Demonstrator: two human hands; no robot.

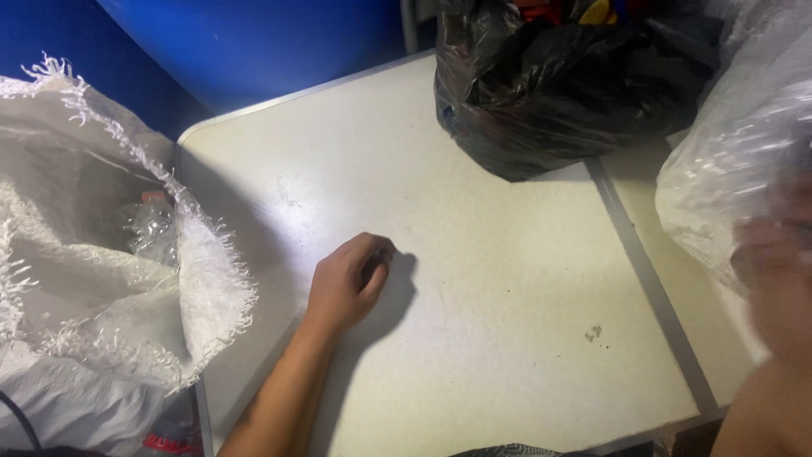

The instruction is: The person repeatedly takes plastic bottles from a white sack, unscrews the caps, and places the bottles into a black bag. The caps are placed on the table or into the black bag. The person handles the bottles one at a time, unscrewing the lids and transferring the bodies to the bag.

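Note:
My left hand [347, 283] rests on the off-white table [474, 254], fingers curled under, with nothing visible in it. It lies just right of a white woven sack [101, 322] whose frayed mouth stands open; crushed clear plastic bottles [152, 228] lie inside. My right hand [776, 254] is a blur at the right edge, against or behind a clear plastic bag [727, 152]. Whether it grips the bag I cannot tell. My right forearm rises from the lower right corner.
A full black rubbish bag [550, 93] sits at the table's far edge with coloured items at its top. A grey seam [651, 288] crosses the tabletop, with a small speck of dirt [594, 333] beside it. A blue wall [254, 42] stands behind.

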